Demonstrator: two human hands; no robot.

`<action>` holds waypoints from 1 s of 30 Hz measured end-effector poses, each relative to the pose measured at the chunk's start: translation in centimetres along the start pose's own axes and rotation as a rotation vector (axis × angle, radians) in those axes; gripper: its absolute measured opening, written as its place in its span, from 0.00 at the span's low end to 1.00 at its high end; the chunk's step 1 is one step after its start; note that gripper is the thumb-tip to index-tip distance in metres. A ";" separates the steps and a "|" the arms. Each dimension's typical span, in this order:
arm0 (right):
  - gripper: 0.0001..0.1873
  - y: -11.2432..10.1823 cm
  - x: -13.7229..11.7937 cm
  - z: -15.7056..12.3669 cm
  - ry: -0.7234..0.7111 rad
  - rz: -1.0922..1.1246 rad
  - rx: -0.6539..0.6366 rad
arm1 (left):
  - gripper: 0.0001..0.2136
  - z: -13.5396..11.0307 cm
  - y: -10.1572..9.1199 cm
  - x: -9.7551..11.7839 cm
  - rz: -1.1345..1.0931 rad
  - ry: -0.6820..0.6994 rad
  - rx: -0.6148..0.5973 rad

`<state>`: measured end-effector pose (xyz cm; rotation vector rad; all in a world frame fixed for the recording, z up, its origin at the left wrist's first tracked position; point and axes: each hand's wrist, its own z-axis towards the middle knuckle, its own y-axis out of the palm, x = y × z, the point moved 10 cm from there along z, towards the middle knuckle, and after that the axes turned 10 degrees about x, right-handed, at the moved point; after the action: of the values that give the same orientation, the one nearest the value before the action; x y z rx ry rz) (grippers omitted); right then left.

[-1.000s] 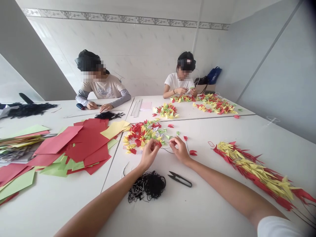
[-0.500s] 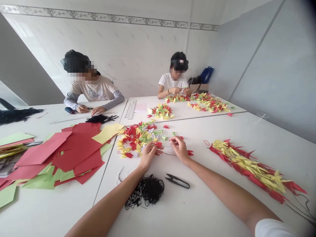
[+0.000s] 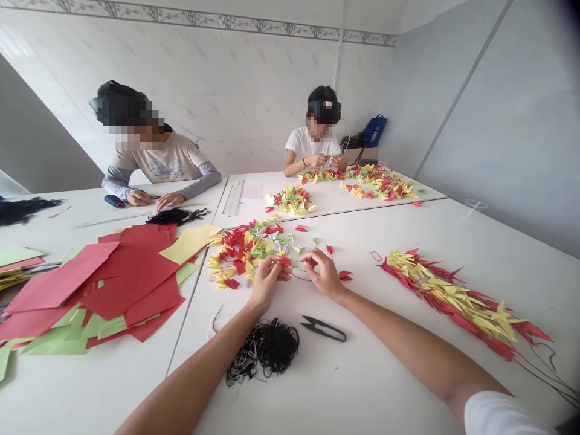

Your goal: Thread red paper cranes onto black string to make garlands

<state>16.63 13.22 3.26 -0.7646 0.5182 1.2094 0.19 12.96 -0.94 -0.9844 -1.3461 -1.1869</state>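
Observation:
My left hand (image 3: 265, 281) pinches a small red folded paper piece (image 3: 284, 261) just in front of a heap of red, yellow and green folded pieces (image 3: 247, 246). My right hand (image 3: 322, 273) is closed in a pinch on a thin black thread (image 3: 299, 277) that runs between both hands. A loose red piece (image 3: 345, 276) lies right of my right hand. A tangle of black thread (image 3: 267, 348) and black snips (image 3: 323, 328) lie on the white table (image 3: 362, 374) near my forearms.
A long strung garland of red and yellow pieces (image 3: 457, 301) lies at right. Red, green and yellow paper sheets (image 3: 113, 278) cover the left table. Two other people (image 3: 149, 163) (image 3: 315, 145) sit across, with more folded pieces (image 3: 378, 184) and metal rulers (image 3: 235, 197) before them.
The view has swung a little to the right and downward. My hands have stayed together at the heap's edge, still pinching the red piece and thread.

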 end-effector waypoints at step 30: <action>0.06 0.3 0.1 0.0 -0.005 0.070 -0.028 | 0.15 0.5 -0.1 -0.5 -0.045 -0.046 -0.014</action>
<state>16.37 13.34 3.11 -0.7721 0.5286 1.2851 0.07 13.48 -1.42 -1.0014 -1.4049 -1.2151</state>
